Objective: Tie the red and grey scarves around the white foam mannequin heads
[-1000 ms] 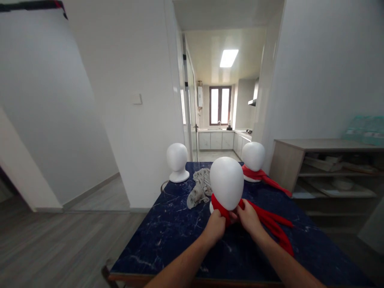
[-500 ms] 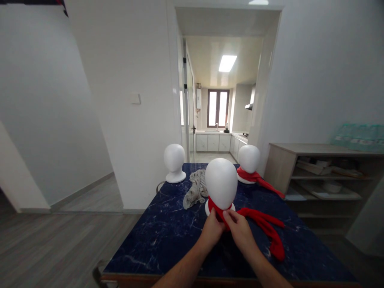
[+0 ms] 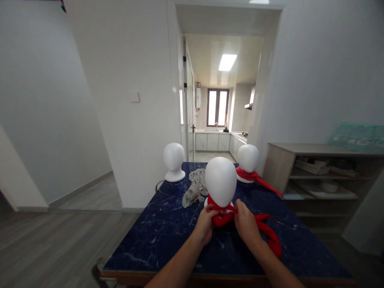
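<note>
A white mannequin head (image 3: pixel 221 180) stands upright at the middle of the table, a red scarf (image 3: pixel 223 220) looped around its neck. My left hand (image 3: pixel 206 221) pinches the scarf at the front left of the neck. On the other side, my right hand (image 3: pixel 244 220) is closed on the scarf just right of the neck. The scarf's loose ends trail over the table to the right, partly behind my right hand and forearm. My fingertips on the right are partly hidden.
The dark blue marbled table (image 3: pixel 156 236) also bears a bare white head (image 3: pixel 174 159) at back left, a grey crumpled cloth (image 3: pixel 195 190), and another white head (image 3: pixel 248 157) with a red scarf (image 3: pixel 249 175) at back right. A shelf unit (image 3: pixel 324 149) stands to the right.
My hands have moved apart: the right one has gone right and slightly up, the left one slightly left. The scarf at the neck now stretches between them, and its loose ends have shifted.
</note>
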The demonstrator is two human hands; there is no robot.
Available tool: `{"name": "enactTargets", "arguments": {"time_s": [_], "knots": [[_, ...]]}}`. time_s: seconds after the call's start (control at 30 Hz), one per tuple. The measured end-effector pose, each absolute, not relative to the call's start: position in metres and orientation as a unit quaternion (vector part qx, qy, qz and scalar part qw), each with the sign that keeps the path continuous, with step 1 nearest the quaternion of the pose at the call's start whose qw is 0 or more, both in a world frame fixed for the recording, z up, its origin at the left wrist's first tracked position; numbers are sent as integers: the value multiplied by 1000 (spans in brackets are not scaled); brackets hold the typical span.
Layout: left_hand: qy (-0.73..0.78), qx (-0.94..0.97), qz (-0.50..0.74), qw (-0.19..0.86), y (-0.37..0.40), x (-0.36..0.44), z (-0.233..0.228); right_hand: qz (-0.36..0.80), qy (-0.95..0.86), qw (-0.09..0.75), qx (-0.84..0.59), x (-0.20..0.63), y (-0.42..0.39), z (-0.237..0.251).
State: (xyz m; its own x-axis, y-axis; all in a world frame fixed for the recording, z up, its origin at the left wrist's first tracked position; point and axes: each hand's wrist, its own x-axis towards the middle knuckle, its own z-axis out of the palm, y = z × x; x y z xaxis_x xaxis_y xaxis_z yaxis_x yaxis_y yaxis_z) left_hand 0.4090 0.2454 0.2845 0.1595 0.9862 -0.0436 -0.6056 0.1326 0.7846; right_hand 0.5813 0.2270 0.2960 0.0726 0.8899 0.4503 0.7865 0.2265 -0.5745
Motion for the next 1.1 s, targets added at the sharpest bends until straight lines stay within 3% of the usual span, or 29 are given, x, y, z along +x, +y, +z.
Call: {"name": "enactTargets", "arguments": {"time_s": [0.17,0.47,0.57,0.7,0.83,0.9,1.0,1.1], "knots": [[238,265,556,751,241,405,290,26,-766,392,-508,565,206,285],[229,233,549,769,241,400,291,47,-777,415,-470,551,168,286],[249,234,552,760,243,400,288,140,-774,433,-440,559,149,298],[251,247,544,762,245,401,285,381,-676,432,-460,572,136,307],[255,249,548,757,244,403,285,511,-613,350,-490,599,138,323],[249,253,550,756,243,402,286,517,-629,303,-495,621,140,338],[268,283,527,755,247,395,289,438,-652,270,-557,655,144,362],[377,372,495,689,261,380,295,371,-661,249,-603,680,148,379]]}}
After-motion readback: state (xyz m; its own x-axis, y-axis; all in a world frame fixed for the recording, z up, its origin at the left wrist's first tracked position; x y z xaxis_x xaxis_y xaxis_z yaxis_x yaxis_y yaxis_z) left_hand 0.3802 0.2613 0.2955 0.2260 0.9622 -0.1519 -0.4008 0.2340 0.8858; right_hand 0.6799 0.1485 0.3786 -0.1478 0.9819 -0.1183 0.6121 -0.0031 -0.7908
